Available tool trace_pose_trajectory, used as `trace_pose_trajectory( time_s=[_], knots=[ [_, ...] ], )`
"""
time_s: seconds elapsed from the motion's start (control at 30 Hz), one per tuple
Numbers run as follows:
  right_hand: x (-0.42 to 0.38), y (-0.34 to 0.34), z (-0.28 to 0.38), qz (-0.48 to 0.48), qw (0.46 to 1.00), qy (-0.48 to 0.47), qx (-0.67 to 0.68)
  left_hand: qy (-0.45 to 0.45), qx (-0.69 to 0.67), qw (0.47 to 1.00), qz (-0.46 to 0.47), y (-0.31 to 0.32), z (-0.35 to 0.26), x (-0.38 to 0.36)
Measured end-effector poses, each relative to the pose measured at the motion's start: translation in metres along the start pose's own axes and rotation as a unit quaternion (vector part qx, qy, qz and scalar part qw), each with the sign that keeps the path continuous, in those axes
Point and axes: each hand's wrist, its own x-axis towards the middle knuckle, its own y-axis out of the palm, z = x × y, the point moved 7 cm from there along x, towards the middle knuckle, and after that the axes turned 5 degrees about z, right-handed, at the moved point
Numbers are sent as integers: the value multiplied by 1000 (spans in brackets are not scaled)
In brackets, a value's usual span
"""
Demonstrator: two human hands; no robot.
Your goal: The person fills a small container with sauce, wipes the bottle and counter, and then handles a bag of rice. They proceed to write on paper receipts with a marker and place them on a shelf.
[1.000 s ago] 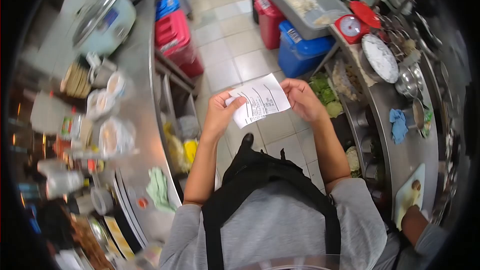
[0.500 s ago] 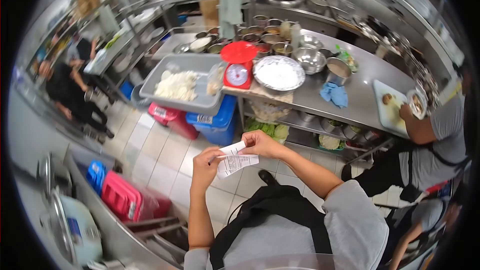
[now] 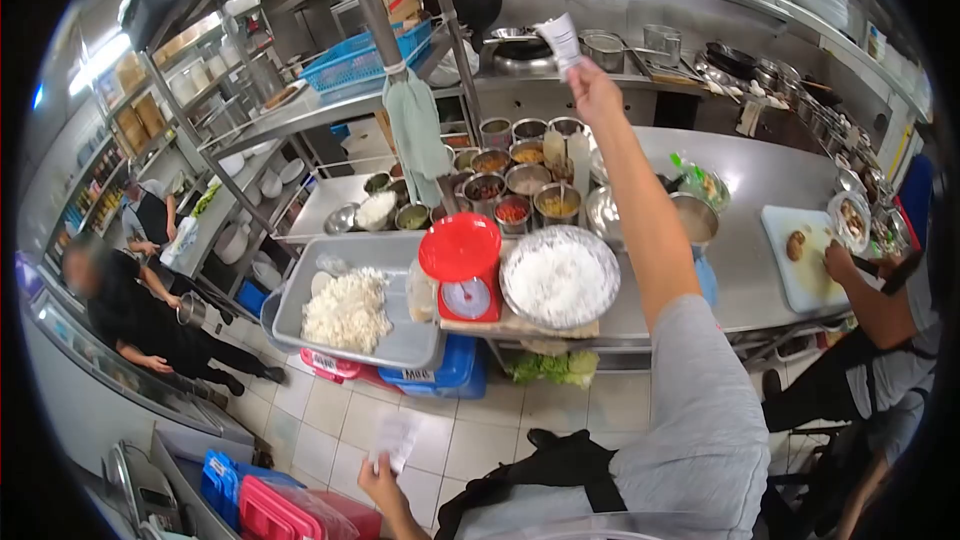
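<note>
My right hand (image 3: 594, 95) is raised at the end of my outstretched arm, closed on a curled white paper slip (image 3: 561, 43) in front of the back shelf. Low at the bottom left, my left hand (image 3: 381, 485) pinches another thin paper slip (image 3: 397, 440) over the tiled floor. Beneath my right arm, on the steel counter (image 3: 740, 270), stand a bowl of white powder (image 3: 560, 278) and a red scale (image 3: 467, 295). A grey tub (image 3: 412, 338) with white food sits to their left.
Several metal pots of food (image 3: 492, 190) stand behind the scale. A green cloth (image 3: 413, 125) hangs from a shelf post. At the right, a person's hand (image 3: 838, 262) is at a cutting board (image 3: 785, 275). Another person (image 3: 140, 310) in black stands at the left with a pot.
My right hand has moved up and forward with a slip, away from my left hand, which has dropped lower with the other. The view has shifted closer to the counter.
</note>
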Motion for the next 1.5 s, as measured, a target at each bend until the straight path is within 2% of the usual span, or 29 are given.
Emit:
trace_pose_trajectory(
  time_s=[0.03,0.13,0.17,0.23,0.27,0.3,0.33,0.37,0.4,0.43,0.47,0.5,0.53,0.57,0.6,0.67,0.7,0.73,0.83,0.87,0.97,1.13,1.17,1.23,1.3,1.37,1.43,1.47,1.5],
  knots=[
    [36,1,2,-24,999,-42,23,-21,-29,999,-23,-10,20,4],
    [128,13,-4,-77,989,-30,121,-45,-20,995,-82,-21,47,12],
    [178,2,1,-64,985,-127,-98,-22,-2,994,-107,-20,49,19],
    [189,22,2,-48,926,-209,-312,16,45,987,-155,-25,53,22],
    [158,40,9,-72,973,-177,-131,32,71,981,-176,-32,56,18],
    [138,50,6,-96,984,-142,54,48,95,975,-194,-41,61,13],
    [141,49,0,-19,985,-159,67,-129,183,971,-89,-55,85,23],
    [140,35,-16,-37,991,-116,64,-134,182,970,-86,-54,97,29],
    [125,24,-32,-52,994,-71,60,-89,32,992,-89,-39,95,39],
    [102,24,-48,19,998,-36,48,-43,-119,988,-94,-26,90,45],
    [68,23,-66,92,995,4,38,-50,-121,987,-98,-12,65,44],
    [6,39,-80,89,995,21,-27,-48,-92,991,-83,10,23,41],
    [-50,64,-102,253,960,75,-93,-46,-65,994,-80,26,-7,43],
    [-117,74,-134,222,942,237,-86,-41,-17,999,-27,35,-16,51],
    [-184,95,-165,447,810,372,-80,-43,31,999,12,38,-18,55],
    [-309,91,-212,662,606,400,-185,34,19,996,78,59,-33,60],
    [-361,75,-230,694,521,467,-167,63,42,993,90,66,-47,59],
    [-397,69,-243,740,456,448,-210,53,37,993,103,70,-46,60],
    [-456,64,-265,760,397,466,-218,40,-4,997,62,61,-47,57],
    [-461,74,-265,764,428,426,-228,10,-9,998,57,58,-39,56],
    [-477,55,-297,754,428,438,-238,-17,11,999,31,52,-35,45],
    [-516,53,-331,733,450,474,-191,-68,19,992,-107,13,-34,31],
    [-527,53,-336,712,426,518,-209,-67,10,986,-153,1,-32,31],
    [-542,52,-352,686,404,561,-227,-68,7,986,-149,-16,-14,39],
    [-564,37,-367,676,352,595,-255,-81,7,988,-133,-35,11,50],
    [-566,46,-383,658,385,595,-254,-78,13,991,-105,-53,23,78],
    [-551,50,-401,634,491,537,-262,-89,-46,992,-79,-54,29,114],
    [-546,40,-413,642,500,501,-295,-151,-212,963,-67,-48,50,129],
    [-536,51,-414,632,542,472,-289,-216,-368,903,-56,-38,70,141]
  ],
)
